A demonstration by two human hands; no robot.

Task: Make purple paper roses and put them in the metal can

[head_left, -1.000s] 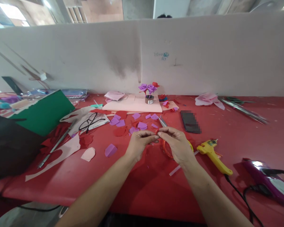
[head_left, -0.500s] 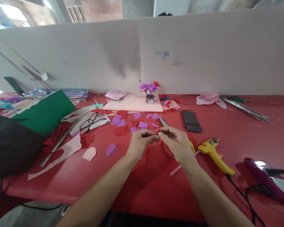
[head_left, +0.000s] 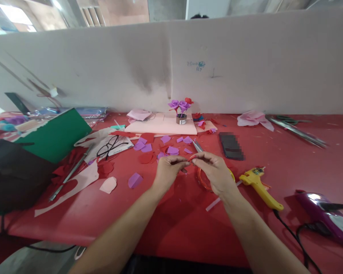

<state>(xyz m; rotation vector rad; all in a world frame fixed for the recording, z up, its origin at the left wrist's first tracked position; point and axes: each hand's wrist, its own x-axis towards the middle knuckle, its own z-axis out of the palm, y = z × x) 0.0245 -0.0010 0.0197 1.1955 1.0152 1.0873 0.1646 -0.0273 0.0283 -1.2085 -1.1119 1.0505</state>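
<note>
My left hand (head_left: 168, 171) and my right hand (head_left: 214, 171) meet above the red table (head_left: 174, 224), fingertips pinched together on a small red paper piece (head_left: 192, 156). Both hands are closed in a pinch. A thin stick seems to run between the fingertips, but it is too small to be sure. Under my right hand lies an orange ring (head_left: 202, 182). Purple paper petals (head_left: 171, 150) and red petals (head_left: 145, 158) are scattered just beyond my hands.
A yellow glue gun (head_left: 260, 185) lies right of my hands, a purple device (head_left: 326, 219) with a black cable further right. A phone (head_left: 231, 145), glasses (head_left: 110, 146), green card (head_left: 54, 135), pink sheet (head_left: 162, 125) with small paper flowers (head_left: 180, 107) and a white partition wall (head_left: 246, 64) lie behind.
My hands stay pinched on the red piece, and the fingertips have shifted slightly. The view has hardly moved.
</note>
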